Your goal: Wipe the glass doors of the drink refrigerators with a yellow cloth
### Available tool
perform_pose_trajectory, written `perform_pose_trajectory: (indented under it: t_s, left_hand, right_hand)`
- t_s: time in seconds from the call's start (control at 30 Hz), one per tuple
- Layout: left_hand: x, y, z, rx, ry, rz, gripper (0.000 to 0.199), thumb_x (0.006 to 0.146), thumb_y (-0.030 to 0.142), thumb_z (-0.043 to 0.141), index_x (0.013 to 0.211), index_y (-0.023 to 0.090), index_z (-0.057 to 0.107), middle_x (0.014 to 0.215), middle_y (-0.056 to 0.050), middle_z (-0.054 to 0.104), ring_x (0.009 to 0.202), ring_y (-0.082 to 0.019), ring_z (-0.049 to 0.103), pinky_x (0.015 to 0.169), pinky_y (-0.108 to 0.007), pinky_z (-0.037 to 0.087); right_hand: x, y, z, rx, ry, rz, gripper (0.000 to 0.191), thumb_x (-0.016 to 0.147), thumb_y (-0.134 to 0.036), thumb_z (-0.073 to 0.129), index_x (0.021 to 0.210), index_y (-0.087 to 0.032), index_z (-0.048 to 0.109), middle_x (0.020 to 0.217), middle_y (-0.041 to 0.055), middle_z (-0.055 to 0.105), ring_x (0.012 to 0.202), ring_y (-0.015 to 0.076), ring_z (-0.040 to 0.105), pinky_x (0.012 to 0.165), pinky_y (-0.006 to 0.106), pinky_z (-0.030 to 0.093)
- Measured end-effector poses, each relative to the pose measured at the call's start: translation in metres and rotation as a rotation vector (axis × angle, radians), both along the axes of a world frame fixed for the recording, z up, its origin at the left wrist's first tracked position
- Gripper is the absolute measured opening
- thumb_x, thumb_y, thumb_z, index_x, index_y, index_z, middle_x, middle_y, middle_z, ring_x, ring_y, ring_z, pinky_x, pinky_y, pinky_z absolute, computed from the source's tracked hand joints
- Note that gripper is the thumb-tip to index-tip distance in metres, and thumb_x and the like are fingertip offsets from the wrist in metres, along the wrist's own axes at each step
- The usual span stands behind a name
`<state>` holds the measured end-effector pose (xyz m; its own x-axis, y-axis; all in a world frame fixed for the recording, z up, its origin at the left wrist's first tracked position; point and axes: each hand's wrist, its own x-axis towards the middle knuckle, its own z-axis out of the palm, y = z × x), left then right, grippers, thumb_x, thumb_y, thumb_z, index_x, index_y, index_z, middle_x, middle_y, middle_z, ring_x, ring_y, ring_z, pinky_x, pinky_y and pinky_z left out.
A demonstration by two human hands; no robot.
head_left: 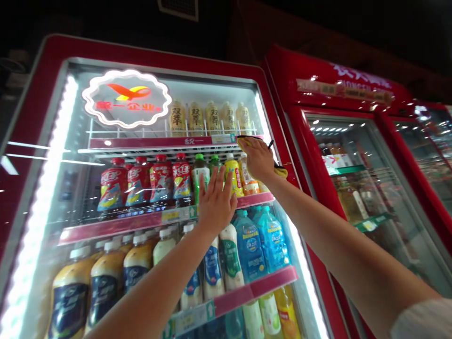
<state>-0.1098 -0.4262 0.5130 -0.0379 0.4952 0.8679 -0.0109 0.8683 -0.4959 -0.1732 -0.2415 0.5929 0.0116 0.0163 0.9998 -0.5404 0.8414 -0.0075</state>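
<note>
My left hand (216, 205) is flat against the glass door (134, 66) of a red drinks fridge, fingers outstretched and nothing in it. Higher up and to the right, my right hand (259, 157) presses a yellow cloth (281, 172) with dark edging against the same glass. Only the cloth's edges show, since the hand covers its middle. Behind the door stand a yellow-labelled bottle (233, 175), a green-capped bottle (200, 172) and blue bottles (249, 245).
A second red fridge (300, 87) stands to the right, with more drinks inside. A glowing scalloped sign (126, 100) sits at the door's upper left. Red-labelled bottles (162, 178) and dark-labelled bottles (68, 296) fill the left of the shelves. Light strips run along both door sides.
</note>
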Motion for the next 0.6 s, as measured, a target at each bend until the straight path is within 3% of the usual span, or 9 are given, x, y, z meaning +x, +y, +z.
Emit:
perform_pose_trajectory:
  t_s: [0.1,0.2,0.3,0.37,0.47,0.53,0.6]
  left_hand:
    - [-0.004,0.008,-0.001,0.005,0.006,-0.001,0.064,0.099,0.031,0.047,0.16,0.019,0.032,0.169,-0.011,0.027,0.157,-0.029,0.025,0.13,-0.058,0.008]
    - [-0.005,0.01,-0.003,0.006,0.012,-0.003,0.063,0.1,0.03,0.044,0.16,0.017,0.032,0.168,-0.013,0.028,0.157,-0.03,0.026,0.13,-0.06,0.009]
    - [-0.006,0.01,-0.004,-0.008,0.026,-0.014,0.065,0.1,0.029,0.043,0.162,0.015,0.027,0.168,-0.016,0.028,0.157,-0.032,0.024,0.128,-0.064,0.008]
    - [-0.007,0.01,-0.004,-0.019,0.037,-0.027,0.066,0.101,0.029,0.043,0.163,0.016,0.024,0.168,-0.016,0.027,0.157,-0.033,0.022,0.128,-0.064,0.008]
    - [-0.01,0.009,-0.005,-0.018,0.05,-0.057,0.068,0.101,0.028,0.041,0.164,0.017,0.019,0.169,-0.015,0.025,0.158,-0.032,0.021,0.129,-0.063,0.007]
    - [-0.012,0.009,-0.006,-0.011,0.051,-0.081,0.068,0.101,0.029,0.041,0.164,0.017,0.017,0.169,-0.015,0.024,0.158,-0.032,0.021,0.129,-0.063,0.006]
    - [-0.013,0.009,-0.007,-0.003,0.041,-0.102,0.069,0.101,0.029,0.041,0.165,0.016,0.017,0.169,-0.015,0.025,0.158,-0.031,0.021,0.129,-0.062,0.006]
  right_hand:
    - [-0.013,0.022,-0.004,-0.103,-0.028,-0.018,0.062,0.096,-0.014,0.038,0.154,-0.034,0.047,0.157,0.0038,0.048,0.14,0.0332,0.041,0.105,0.056,0.045]
    - [-0.018,0.026,-0.036,-0.24,-0.026,-0.032,0.062,0.095,-0.014,0.038,0.154,-0.034,0.048,0.152,0.008,0.054,0.134,0.0368,0.045,0.099,0.061,0.047]
    - [-0.015,0.017,-0.06,-0.184,-0.016,-0.058,0.06,0.097,-0.014,0.037,0.152,-0.035,0.05,0.152,0.0054,0.056,0.135,0.0333,0.046,0.101,0.056,0.048]
    - [-0.012,0.014,-0.057,-0.096,-0.014,-0.064,0.058,0.098,-0.014,0.036,0.15,-0.035,0.052,0.154,0.0019,0.054,0.138,0.0297,0.044,0.103,0.052,0.048]
    - [-0.014,0.022,-0.034,-0.048,-0.003,-0.065,0.057,0.099,-0.015,0.035,0.15,-0.034,0.052,0.156,0.0002,0.052,0.14,0.0273,0.044,0.103,0.048,0.048]
    - [-0.019,0.031,-0.023,-0.069,0.003,-0.064,0.057,0.099,-0.016,0.035,0.151,-0.033,0.05,0.155,0.0009,0.052,0.14,0.0272,0.044,0.104,0.048,0.048]
    - [-0.027,0.037,-0.026,-0.154,0.0,-0.066,0.056,0.099,-0.017,0.035,0.151,-0.033,0.05,0.154,0.0022,0.053,0.138,0.029,0.045,0.103,0.049,0.048]
